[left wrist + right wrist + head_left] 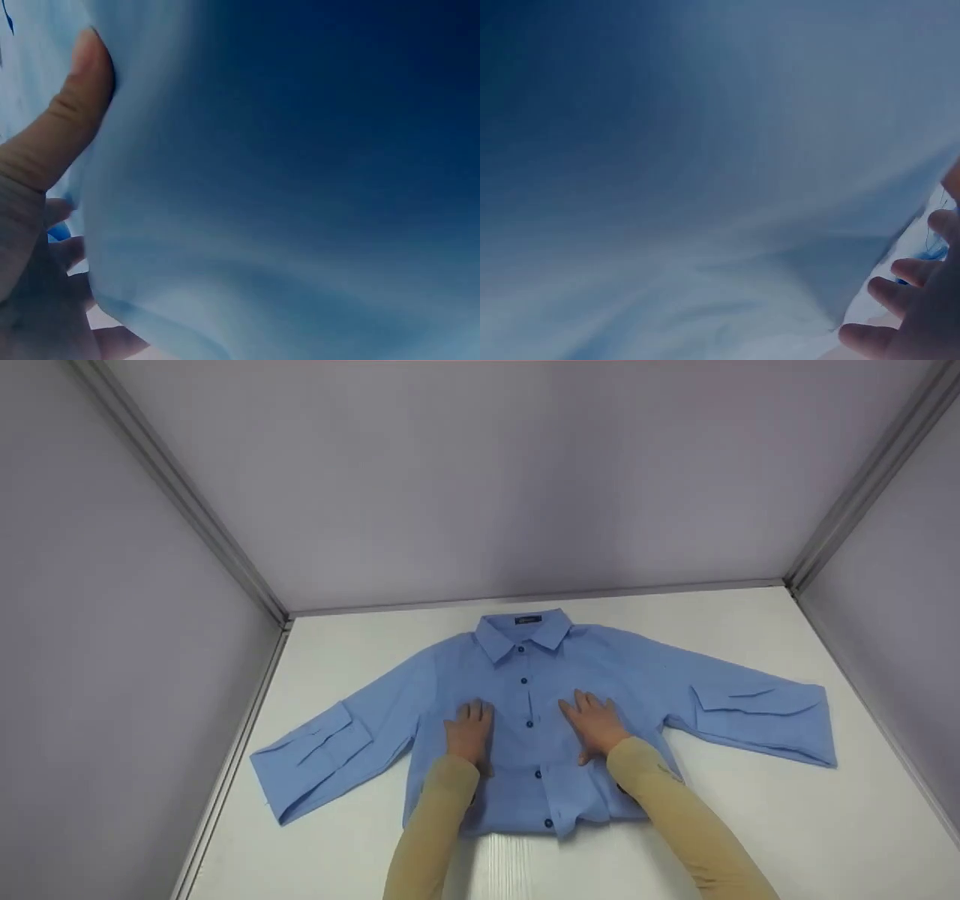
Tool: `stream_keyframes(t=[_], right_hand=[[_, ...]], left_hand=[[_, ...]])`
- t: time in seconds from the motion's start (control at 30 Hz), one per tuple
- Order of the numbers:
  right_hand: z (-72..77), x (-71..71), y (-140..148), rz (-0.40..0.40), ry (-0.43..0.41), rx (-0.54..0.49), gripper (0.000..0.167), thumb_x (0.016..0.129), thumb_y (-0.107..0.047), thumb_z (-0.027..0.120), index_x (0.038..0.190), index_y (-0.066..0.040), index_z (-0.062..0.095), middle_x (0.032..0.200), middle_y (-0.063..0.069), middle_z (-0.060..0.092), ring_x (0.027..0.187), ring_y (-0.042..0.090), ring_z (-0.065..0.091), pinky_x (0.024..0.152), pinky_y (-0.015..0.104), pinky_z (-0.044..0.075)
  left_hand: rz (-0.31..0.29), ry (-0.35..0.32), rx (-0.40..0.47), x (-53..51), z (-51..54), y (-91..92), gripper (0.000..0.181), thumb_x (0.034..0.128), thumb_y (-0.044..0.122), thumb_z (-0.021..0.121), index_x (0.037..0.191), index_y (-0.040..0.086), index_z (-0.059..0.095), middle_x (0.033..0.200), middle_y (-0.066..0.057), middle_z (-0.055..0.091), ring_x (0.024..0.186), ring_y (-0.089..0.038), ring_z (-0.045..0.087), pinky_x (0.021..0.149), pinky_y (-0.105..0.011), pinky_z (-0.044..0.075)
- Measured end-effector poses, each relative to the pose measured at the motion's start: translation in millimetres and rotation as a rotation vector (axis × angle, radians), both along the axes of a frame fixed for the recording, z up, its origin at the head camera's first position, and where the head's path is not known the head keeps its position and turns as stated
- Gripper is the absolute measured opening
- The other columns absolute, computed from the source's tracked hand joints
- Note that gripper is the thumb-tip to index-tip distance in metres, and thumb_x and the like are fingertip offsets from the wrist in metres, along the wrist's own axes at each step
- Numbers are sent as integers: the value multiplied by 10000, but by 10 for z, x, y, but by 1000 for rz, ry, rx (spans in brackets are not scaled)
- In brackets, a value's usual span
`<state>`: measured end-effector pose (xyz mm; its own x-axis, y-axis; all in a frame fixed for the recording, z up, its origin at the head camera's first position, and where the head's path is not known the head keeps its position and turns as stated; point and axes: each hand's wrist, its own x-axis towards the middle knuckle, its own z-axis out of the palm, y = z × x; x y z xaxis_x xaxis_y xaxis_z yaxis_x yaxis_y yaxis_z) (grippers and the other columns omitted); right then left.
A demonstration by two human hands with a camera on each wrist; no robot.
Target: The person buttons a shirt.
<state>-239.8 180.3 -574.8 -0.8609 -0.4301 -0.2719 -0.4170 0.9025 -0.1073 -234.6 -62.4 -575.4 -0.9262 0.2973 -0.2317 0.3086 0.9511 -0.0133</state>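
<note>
Well, nearest of all, two tan sleeves (pixel 431 840) reached up from the bottom edge over the pale worktop (pixel 757 817). Just beyond came the blue shirt (pixel 514 746), front up across the middle of that worktop, its lower edge uneven, a loose flap (pixel 568 791) jutting beside the lowest visible button (pixel 548 823). And look: on it lay the left hand (pixel 469 735), to one side of the button row (pixel 523 680), and the right hand (pixel 601 727) to the other, fingers extended and pressed to the fabric, both released and grasping nothing! Up close at the left wrist, the thumb (pixel 79 105) stood out straight beside a big swell of blurred blue cloth (pixel 300 225); at the right wrist, the fingertips (pixel 855 335) poked in from the side. Out went the shirt's arms, the one on the person's left (pixel 386 701) slanting down, the other (pixel 757 731) stretching wide, both creased towards the cuffs. Farther up sat the pointed collar (pixel 495 641), a small dark label (pixel 527 619) inside its neck. Behind everything rose the pale back wall (pixel 487 472), metal rails (pixel 180 487) running up its corners.
</note>
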Motion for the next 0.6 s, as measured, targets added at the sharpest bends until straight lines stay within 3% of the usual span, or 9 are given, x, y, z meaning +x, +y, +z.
stream_keyframes(t=[0.2,0.33,0.5,0.6], right_hand=[[-28,-17,-22,5,-71,40,1113,518,-406,817,1399,-83,219,1394,241,201,1256,390,212,891,604,258],[7,-62,-32,7,-112,45,1127,515,-435,815,1403,-94,211,1389,236,219,1250,389,220,893,564,294],[94,-173,-39,-13,-153,-13,1076,586,-493,764,1400,-64,206,1356,233,270,1226,379,254,912,501,310],[151,-274,-44,-55,-173,-71,1002,652,-485,722,1385,-19,224,1325,240,310,1202,380,293,925,481,305]], left_hand=[[-13,-62,28,0,24,-5,1190,386,398,874,1375,126,271,1365,-128,317,1224,-314,312,832,-526,372],[-16,-53,77,-56,45,-22,1132,409,433,856,1357,116,324,1295,-125,402,1160,-306,389,827,-494,389],[31,-91,183,-217,80,-36,983,579,485,771,1343,39,341,1290,-147,418,1170,-310,386,894,-462,352],[54,-116,227,-355,122,-23,788,696,449,701,1282,2,419,1236,-158,469,1134,-311,427,903,-446,350]])
